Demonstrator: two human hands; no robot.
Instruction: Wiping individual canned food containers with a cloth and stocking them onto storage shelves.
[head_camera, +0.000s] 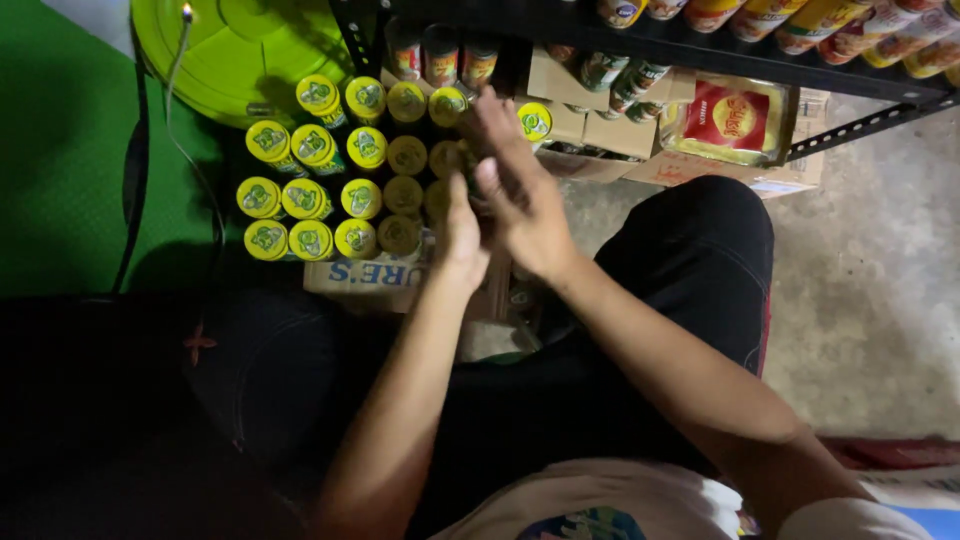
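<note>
Several small bottles with yellow lids (322, 190) stand in rows in a cardboard box (365, 275) in front of my knees. My left hand (462, 235) and my right hand (520, 190) meet over the right end of the rows. Between them they grip a dark bottle, mostly hidden by the fingers. My right fingers stretch up over it; my left hand cups it from below.
A lime-green round lid (235, 55) lies at top left on a green surface. A black metal shelf (700, 45) carries bottles and jars; beneath it sit cardboard boxes and a red-and-yellow packet (735, 120). Grey concrete floor (880, 260) is on the right.
</note>
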